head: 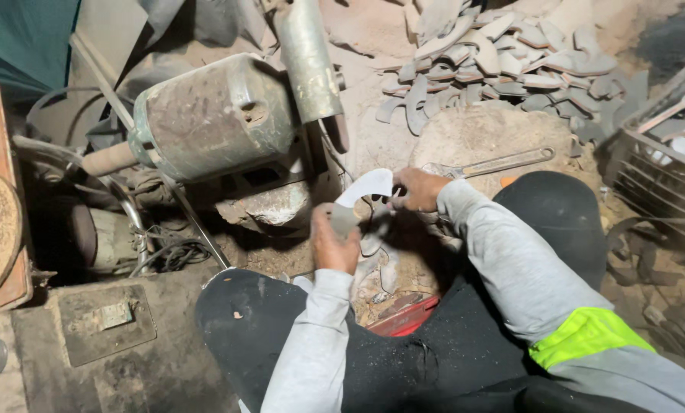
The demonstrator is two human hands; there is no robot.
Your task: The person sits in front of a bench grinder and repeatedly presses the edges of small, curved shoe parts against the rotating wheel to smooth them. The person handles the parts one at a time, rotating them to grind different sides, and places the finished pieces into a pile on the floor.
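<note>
I hold a curved, crescent-shaped metal blade blank [364, 188] between both hands, just in front of my knees. My left hand [333, 242] grips its lower end. My right hand [418, 190] pinches its upper right end. The blade's face shines pale grey. It sits close to the grinding wheel [338, 131] of a dusty bench grinder motor [212, 117]. Grey sleeves cover both my arms; the right one has a bright yellow-green band.
A pile of several similar grey blade blanks [503, 65] lies at the back. An adjustable wrench [495, 163] rests on a round stone. A wire crate [660, 157] with more blanks stands right. A red item [404, 315] lies between my legs. Cables trail left.
</note>
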